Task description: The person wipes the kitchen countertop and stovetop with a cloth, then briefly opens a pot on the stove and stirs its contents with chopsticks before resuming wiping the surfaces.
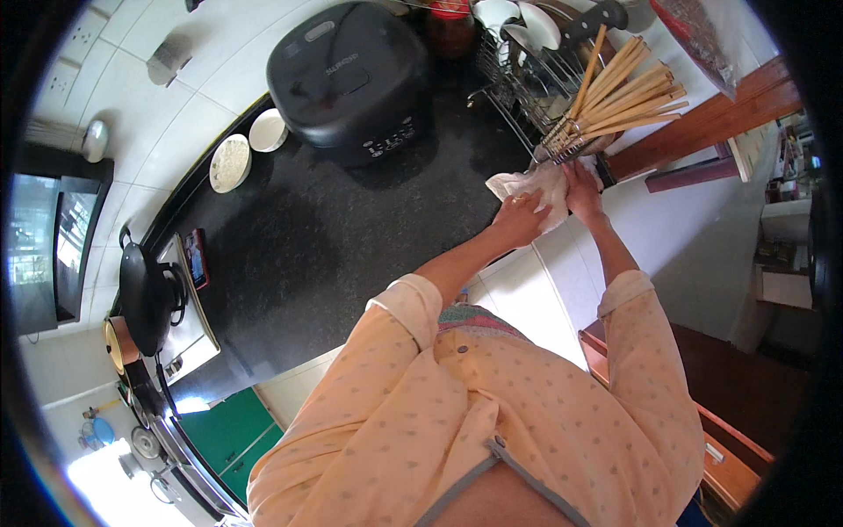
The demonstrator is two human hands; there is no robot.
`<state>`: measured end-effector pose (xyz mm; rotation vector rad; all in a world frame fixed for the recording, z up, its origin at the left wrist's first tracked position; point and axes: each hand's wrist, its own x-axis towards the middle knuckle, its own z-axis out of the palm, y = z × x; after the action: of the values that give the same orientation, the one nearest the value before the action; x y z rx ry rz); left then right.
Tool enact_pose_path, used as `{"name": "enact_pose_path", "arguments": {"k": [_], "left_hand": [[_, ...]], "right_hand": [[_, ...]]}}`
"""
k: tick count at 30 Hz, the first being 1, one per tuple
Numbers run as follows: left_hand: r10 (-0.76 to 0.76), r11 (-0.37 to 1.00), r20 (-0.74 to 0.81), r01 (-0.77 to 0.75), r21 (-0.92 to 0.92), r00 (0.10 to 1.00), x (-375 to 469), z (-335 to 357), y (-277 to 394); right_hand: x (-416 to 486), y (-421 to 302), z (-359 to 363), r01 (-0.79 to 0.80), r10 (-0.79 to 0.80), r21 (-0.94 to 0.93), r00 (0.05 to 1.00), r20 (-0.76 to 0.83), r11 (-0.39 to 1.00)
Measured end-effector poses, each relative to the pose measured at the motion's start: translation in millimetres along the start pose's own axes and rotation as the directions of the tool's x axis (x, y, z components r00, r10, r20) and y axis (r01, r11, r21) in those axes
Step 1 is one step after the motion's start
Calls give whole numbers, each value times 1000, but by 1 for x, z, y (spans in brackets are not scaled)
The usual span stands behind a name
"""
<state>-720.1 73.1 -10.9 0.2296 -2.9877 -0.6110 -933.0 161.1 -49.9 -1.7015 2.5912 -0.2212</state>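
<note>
A crumpled white cloth (543,188) lies at the counter's right end, just below the dish rack. My left hand (523,216) grips it from above, a ring on one finger. At the cloth's right side, my right hand (583,190) holds its edge, with fingertips partly hidden beneath a wire holder (568,141). Wooden chopsticks (622,89) fan out of that holder, close above both hands. The metal dish rack (527,92) behind it carries white bowls (541,26) and a black-handled knife (596,25).
A black rice cooker (349,79) stands on the dark stone countertop (296,230). Left of it are a bowl of white grains (230,165) and a white bowl (269,130). Farther left sit a phone (195,258) and a black wok (141,300). A wooden ledge (711,122) borders the right.
</note>
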Motion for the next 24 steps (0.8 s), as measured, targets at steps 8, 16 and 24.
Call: {"name": "enact_pose_path", "arguments": {"k": [8, 16, 24], "left_hand": [[-37, 999, 51, 37, 4, 998, -34, -1, -9], [-133, 988, 58, 137, -69, 989, -178, -52, -23], [-401, 916, -129, 401, -21, 907, -283, -68, -60]], "right_hand": [[-37, -47, 16, 52, -56, -33, 988, -145, 998], [-98, -160, 16, 226, -227, 34, 974, 9, 973], [-39, -283, 32, 368, -407, 252, 905, 121, 895]]}}
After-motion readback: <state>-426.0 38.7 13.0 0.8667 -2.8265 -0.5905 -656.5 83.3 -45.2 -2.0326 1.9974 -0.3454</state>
